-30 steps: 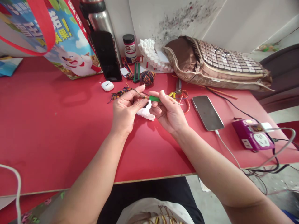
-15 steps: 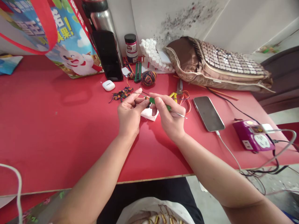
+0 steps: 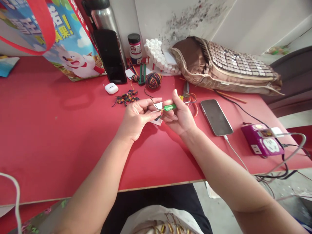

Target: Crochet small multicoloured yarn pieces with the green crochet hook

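Observation:
My right hand (image 3: 181, 115) is closed on a crochet hook (image 3: 170, 107) with a green grip, its thumb raised. The metal tip points left, at a small crocheted piece (image 3: 161, 112) of dark and orange yarn, mostly hidden by fingers. My left hand (image 3: 136, 118) pinches that piece between thumb and fingers, with a dark strand running over the index finger. Behind the hands sits a multicoloured yarn ball (image 3: 154, 80). A finished-looking crocheted strip (image 3: 127, 97) in the same colours lies to the left. A white paper-like item (image 3: 158, 122) is partly covered below the hands.
On the red table (image 3: 73, 139) stand a black phone (image 3: 110, 57), a steel bottle (image 3: 104, 19) and a gift bag (image 3: 73, 55). Pliers (image 3: 186, 89) and orange-handled scissors (image 3: 195, 109) lie close to my right hand. A charging phone (image 3: 216, 117) and a purple power socket (image 3: 263, 139) are farther right.
My right hand has turned palm-up, and the hook's tip now points left into the yarn piece. My left hand has shifted slightly, its index finger stretching right. The view has moved a little.

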Action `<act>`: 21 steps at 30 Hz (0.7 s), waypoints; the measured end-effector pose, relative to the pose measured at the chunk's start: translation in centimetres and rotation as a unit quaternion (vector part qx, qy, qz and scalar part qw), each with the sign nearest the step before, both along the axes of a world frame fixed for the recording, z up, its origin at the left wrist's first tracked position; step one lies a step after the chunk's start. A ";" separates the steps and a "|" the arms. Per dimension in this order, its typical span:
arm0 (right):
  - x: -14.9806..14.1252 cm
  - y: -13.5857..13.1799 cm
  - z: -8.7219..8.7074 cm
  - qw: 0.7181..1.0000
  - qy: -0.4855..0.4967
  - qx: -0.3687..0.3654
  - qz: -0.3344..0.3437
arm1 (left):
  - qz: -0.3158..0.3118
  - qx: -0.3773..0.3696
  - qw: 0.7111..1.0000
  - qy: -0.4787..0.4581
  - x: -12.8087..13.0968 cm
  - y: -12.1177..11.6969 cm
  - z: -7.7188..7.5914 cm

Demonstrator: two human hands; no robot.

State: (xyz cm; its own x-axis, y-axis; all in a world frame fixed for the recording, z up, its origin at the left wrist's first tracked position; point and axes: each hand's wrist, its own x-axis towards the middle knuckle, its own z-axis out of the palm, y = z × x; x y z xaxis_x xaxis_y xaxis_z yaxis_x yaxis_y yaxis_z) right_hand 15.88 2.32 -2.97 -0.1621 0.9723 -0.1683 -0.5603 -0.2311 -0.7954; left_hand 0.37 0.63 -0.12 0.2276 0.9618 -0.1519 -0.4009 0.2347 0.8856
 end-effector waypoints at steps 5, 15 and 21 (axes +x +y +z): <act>0.9 0.1 0.3 0.998 -0.044 0.039 -0.024 | -0.035 0.027 0.998 0.033 0.1 -0.2 0.2; 2.2 0.6 0.7 0.990 -0.103 0.070 -0.060 | -0.015 0.031 0.994 0.107 -0.1 -0.3 0.4; 2.5 0.6 0.8 0.987 -0.115 0.086 -0.068 | -0.012 0.025 0.993 0.117 -0.1 -0.3 0.5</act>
State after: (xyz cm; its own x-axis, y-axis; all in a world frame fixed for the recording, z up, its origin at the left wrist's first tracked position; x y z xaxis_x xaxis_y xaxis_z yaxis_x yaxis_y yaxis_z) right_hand 18.36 2.92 -2.14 -0.0046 0.9999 -0.0155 -0.3766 -0.0161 -0.9262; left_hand 0.29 0.32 0.38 0.2142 0.9644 -0.1549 -0.1776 0.1944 0.9647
